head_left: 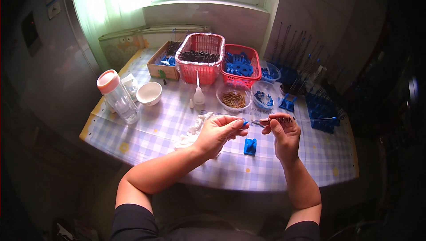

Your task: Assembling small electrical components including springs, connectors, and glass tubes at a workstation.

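Note:
Above the front middle of the table, both hands hold a thin metal rod (313,119) with a black spiral coil (284,119) around part of it. My left hand (222,131) pinches a small blue piece (245,122) at the rod's left end. Closed around the rod and coil is my right hand (284,134); the bare rod runs on rightward to a small blue tip (334,118). Below the hands a blue plastic base (250,147) lies on the tablecloth. A crumpled white cloth (188,139) lies beside my left forearm.
Behind the hands stand bowls of brass-coloured tubes (234,99) and small blue parts (263,100), a white squeeze bottle (199,96) and red baskets (202,72). Blue bases with upright rods (321,103) crowd the right side. At left are a water bottle (119,97) and white bowl (149,94).

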`<control>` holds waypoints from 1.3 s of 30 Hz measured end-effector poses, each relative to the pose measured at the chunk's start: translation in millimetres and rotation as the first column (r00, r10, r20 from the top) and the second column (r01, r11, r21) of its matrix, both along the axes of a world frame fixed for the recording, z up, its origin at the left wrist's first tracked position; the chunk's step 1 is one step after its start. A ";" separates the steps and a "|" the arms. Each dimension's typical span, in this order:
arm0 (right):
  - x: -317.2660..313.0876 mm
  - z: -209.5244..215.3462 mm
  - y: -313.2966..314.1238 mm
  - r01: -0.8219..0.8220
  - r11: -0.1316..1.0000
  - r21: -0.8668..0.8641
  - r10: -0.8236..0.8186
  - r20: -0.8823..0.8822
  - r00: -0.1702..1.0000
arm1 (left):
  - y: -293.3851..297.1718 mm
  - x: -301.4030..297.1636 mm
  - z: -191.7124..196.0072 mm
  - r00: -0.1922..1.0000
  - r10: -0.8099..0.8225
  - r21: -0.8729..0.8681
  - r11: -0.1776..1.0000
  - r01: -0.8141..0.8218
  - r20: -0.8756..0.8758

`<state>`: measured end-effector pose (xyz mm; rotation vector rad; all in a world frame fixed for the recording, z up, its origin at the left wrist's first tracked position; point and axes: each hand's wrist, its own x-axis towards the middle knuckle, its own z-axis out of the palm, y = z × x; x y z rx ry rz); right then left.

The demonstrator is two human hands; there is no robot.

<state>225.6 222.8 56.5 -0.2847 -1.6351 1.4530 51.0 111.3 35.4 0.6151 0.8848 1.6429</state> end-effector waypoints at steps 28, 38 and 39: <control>8.5 5.6 8.1 -0.220 0.975 -0.028 0.221 0.048 0.974 | 3.1 -7.3 -5.3 0.983 -0.123 -0.022 0.992 0.127 0.134; 7.8 6.3 6.6 -0.146 0.989 -0.031 0.148 0.068 0.987 | 4.5 -4.6 -5.8 0.986 -0.099 -0.011 0.995 0.101 0.133; 7.6 6.4 6.4 -0.144 0.989 -0.034 0.147 0.072 0.987 | 4.5 -4.6 -5.8 0.986 -0.101 -0.010 0.995 0.103 0.133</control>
